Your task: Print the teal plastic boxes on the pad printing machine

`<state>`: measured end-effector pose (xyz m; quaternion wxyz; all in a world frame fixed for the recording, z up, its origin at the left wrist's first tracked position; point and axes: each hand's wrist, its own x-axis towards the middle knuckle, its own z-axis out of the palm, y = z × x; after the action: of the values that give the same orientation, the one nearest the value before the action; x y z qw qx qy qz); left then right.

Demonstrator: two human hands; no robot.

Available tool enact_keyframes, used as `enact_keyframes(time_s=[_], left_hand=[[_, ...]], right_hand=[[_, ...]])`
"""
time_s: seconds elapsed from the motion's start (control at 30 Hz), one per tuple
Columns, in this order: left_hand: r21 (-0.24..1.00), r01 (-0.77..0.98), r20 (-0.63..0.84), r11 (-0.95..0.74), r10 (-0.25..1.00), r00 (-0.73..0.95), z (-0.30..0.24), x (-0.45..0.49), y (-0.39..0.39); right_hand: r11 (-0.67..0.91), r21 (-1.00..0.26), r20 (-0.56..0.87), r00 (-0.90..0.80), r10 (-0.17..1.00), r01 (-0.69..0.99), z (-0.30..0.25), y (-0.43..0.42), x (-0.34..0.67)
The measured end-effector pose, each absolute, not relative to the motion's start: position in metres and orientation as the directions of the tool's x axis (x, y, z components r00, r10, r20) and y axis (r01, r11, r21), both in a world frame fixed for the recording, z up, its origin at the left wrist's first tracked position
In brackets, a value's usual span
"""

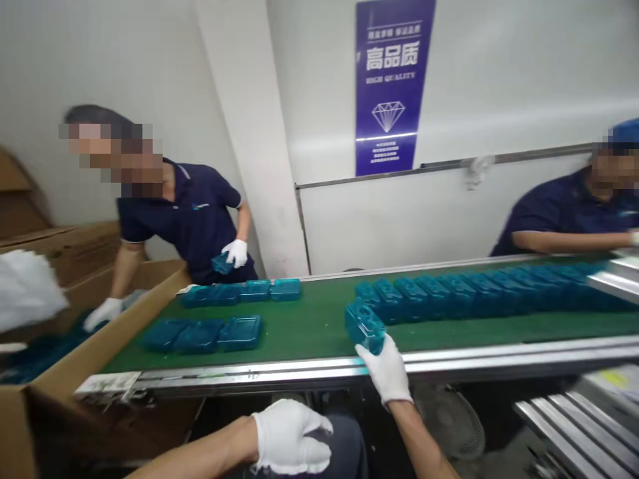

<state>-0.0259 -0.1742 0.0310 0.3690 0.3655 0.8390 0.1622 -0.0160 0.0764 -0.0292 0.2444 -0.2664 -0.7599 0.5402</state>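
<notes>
At the edge of the green belt [309, 326], the right hand [384, 369] holds a blue plastic box [364, 326] in its fingers. The left hand [290, 438] holds nothing.

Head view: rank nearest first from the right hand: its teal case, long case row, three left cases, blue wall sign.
Right hand:
1. Teal case: in hand.
2. Long case row: behind, on belt.
3. Three left cases: leftward on belt.
4. Blue wall sign: beyond belt.
</notes>
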Motion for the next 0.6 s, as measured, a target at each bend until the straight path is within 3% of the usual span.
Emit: enact_keyframes(time_s=[0.07, 0.17, 0.23, 0.33, 0.47, 0.6], left_hand=[[0.556, 0.366, -0.531, 0.746, 0.658, -0.535, 0.046, -0.037, -0.202], [0.545, 0.337, -0.484, 0.768, 0.616, -0.622, 0.054, -0.074, -0.227], [0.494, 0.468, -0.311, 0.733, 0.651, -0.692, 0.054, -0.112, -0.237], [0.276, 0.701, -0.035, 0.657, 0.736, -0.676, 0.05, -0.182, -0.237], [0.13, 0.757, 0.002, 0.64, 0.764, -0.646, 0.04, -0.284, -0.201], [0.05, 0.801, -0.009, 0.597, 0.802, -0.597, 0.032, -0.352, -0.161]], right_hand=[[0.282, -0.942, 0.06, -0.734, 0.677, 0.184, -0.031, 0.071, -0.054], [0.32, -0.898, 0.018, -0.699, 0.715, 0.303, -0.042, 0.064, -0.097], [0.353, -0.859, 0.018, -0.667, 0.745, 0.371, -0.049, 0.058, -0.117], [0.36, -0.835, 0.034, -0.613, 0.789, 0.417, -0.058, 0.05, -0.133], [0.359, -0.814, 0.081, -0.523, 0.849, 0.457, -0.069, 0.043, -0.127], [0.274, -0.903, 0.097, -0.465, 0.88, 0.33, -0.066, 0.044, -0.061]])
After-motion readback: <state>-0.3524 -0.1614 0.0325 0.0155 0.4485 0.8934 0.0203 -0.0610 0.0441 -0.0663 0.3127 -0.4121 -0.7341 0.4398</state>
